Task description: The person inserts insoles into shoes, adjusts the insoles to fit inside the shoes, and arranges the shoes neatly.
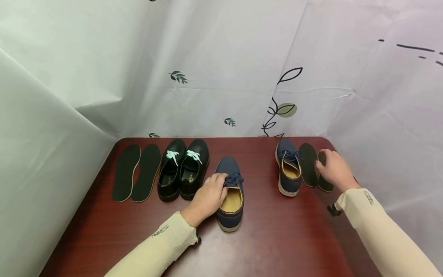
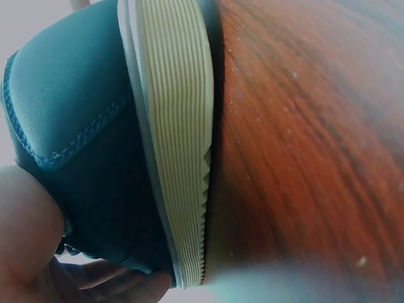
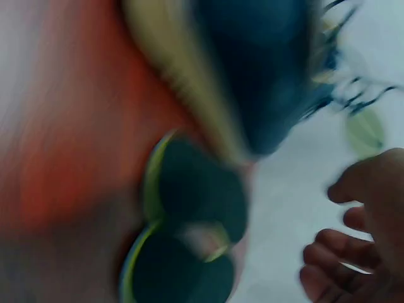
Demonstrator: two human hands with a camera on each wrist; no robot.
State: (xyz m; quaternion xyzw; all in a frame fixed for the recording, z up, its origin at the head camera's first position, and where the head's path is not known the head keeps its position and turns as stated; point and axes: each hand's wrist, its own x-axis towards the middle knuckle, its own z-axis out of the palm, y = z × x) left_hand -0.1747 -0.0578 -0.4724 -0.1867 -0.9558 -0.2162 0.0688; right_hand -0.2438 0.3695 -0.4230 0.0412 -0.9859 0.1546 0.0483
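Note:
A navy lace-up shoe (image 1: 227, 166) with a tan lining stands at the middle of the table, its toe pointing away from me. My left hand (image 1: 209, 194) grips it around the lace area; in the left wrist view, fingertips (image 2: 148, 287) reach its side just above the ribbed sole. At the right, my right hand (image 1: 333, 168) hovers over a dark insole (image 1: 325, 184), fingers loosely bent and holding nothing. Beside that lies a second dark insole (image 1: 309, 165), next to the other navy shoe (image 1: 290, 185). The right wrist view is blurred.
Two black shoes (image 1: 199, 154) with mint laces stand side by side on the left part of the red-brown table (image 1: 263, 238). Two larger dark insoles (image 1: 125, 173) lie left of them. White leaf-patterned sheeting (image 1: 221, 69) surrounds the table's back and sides.

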